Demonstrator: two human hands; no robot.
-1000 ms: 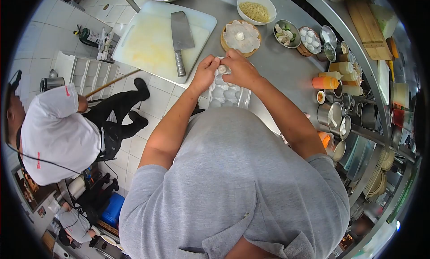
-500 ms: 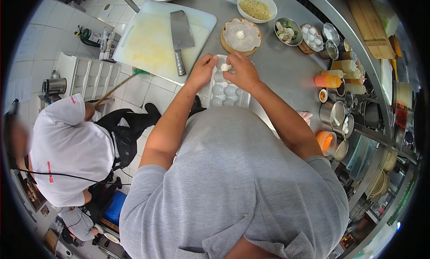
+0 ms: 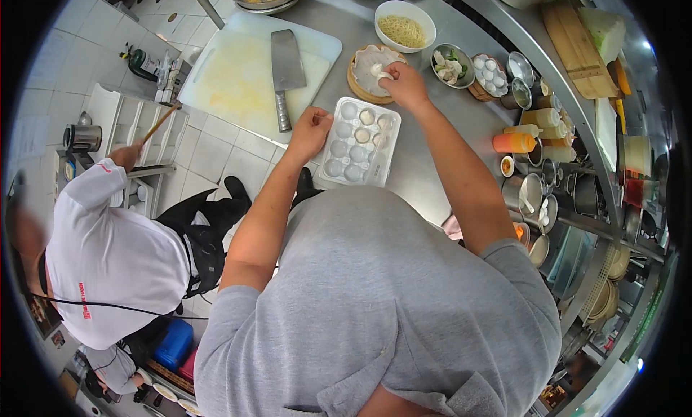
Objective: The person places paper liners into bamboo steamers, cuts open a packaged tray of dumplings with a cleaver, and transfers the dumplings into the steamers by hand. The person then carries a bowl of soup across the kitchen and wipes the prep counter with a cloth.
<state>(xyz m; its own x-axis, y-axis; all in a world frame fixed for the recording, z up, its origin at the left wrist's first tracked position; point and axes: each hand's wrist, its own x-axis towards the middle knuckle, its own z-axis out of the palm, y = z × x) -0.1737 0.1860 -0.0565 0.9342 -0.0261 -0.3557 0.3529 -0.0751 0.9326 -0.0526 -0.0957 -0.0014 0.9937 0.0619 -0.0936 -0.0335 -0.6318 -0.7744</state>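
My right hand [image 3: 406, 87] pinches a small white dumpling [image 3: 385, 77] over the paper-lined bamboo steamer [image 3: 358, 87]; another white piece lies on the paper beside it. My left hand [image 3: 311, 133] is by the left edge of the plastic tray [image 3: 386, 166], its fingers curled together; whether anything is between them is hidden. The tray has rounded cups, and a few in its upper part hold round whitish pieces.
A cleaver [image 3: 288, 67] lies on the white cutting board [image 3: 238, 71]. Behind are a noodle bowl [image 3: 405, 26] and a metal bowl [image 3: 453, 65]. Sauce bottles [image 3: 514, 142] stand right. A co-worker [image 3: 119, 251] holds a stick at left.
My right hand has carried the white dumpling from the tray up to the steamer. My left hand has moved slightly down and left. The co-worker's arm and stick have moved.
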